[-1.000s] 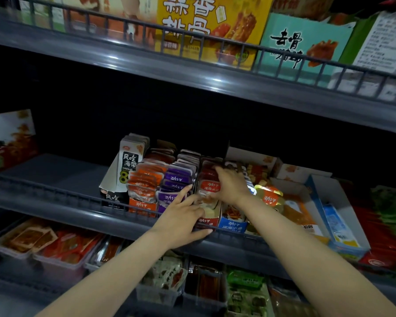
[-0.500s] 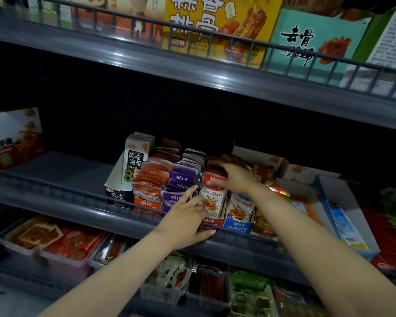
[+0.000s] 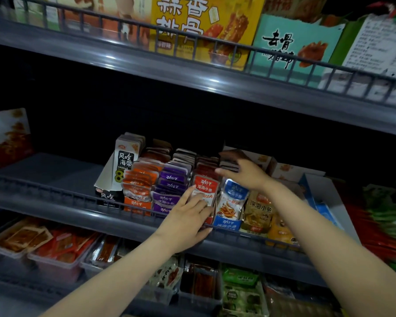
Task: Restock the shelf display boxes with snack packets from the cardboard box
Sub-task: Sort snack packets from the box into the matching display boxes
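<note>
The snack packets (image 3: 205, 188) touching the left hand (image 3: 185, 223) are glossy printed plastic film. The shelf edge (image 3: 96, 219) below that hand is smooth grey metal with a sheen, and its rail (image 3: 55, 195) is thin wire. Past the right hand (image 3: 249, 175), the display boxes (image 3: 293, 173) look like matt cardboard.

Packet rows (image 3: 169, 179) side by side on middle shelf (image 3: 55, 170) — trays (image 3: 55, 259) below, boxes (image 3: 290, 49) above

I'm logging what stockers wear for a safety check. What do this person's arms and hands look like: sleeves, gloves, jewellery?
The left hand and right hand are bare: no gloves, rings or watch show. Both forearms are uncovered to the frame edge, with no sleeve or cuff in view.
</note>
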Motion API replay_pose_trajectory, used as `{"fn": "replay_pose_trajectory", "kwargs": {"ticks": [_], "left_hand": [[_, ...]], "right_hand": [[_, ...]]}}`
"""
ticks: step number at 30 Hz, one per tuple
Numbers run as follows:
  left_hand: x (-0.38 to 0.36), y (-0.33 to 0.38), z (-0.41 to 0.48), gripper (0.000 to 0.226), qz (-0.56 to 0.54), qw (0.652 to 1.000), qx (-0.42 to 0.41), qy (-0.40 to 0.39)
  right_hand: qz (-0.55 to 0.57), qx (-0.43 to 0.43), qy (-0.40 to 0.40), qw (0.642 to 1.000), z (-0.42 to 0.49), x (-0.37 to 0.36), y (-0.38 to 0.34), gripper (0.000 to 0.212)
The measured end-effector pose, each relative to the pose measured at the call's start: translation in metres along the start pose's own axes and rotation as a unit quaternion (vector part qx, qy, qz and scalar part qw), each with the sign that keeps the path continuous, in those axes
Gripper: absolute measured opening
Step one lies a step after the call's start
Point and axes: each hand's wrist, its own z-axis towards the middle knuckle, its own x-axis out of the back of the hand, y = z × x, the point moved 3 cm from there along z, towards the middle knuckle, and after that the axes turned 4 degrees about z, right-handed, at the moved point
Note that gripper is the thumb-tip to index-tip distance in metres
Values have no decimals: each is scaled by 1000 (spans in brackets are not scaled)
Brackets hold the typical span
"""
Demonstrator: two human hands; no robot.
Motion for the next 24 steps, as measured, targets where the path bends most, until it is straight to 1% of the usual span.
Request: {"fn": "replay_pose_trajectory", "kwargs": {"ticks": [1,3,6,8,10,13,16,18,21,24], "left_hand": [[3,5,3,49,-21,1000,-5,4],[4,14,10,51,-86,996,-5,-8],[-4,26,18,57,-156,986,26,-52],[-13,31,21,59,-168,982,41,-72],[-19,34,23,60,-144,986,48,-76],[-24,38,25,59,-114,987,63,-90],[-26,42,29,56,-170,972,98,-126],[-24,42,30,52,-190,968,97,-134],[-22,39,28,45,-195,968,88,-132],[-21,35,26,41,-199,968,86,-130]], "right_hand": [[11,-11,14,1000,-4,12,5,62],[12,-31,12,999,-15,29,15,63],[-61,-51,-43,996,-28,28,29,77],[-94,-73,-87,989,-31,17,34,89],[-135,-81,-105,982,-30,5,37,98],[-225,-74,-87,968,-26,-2,35,97],[-255,-82,-99,958,-22,-7,37,99],[-262,-66,-108,957,-21,-12,35,100],[-294,-3,-123,948,-24,-22,28,99],[-326,43,-115,938,-23,-21,24,98]]}}
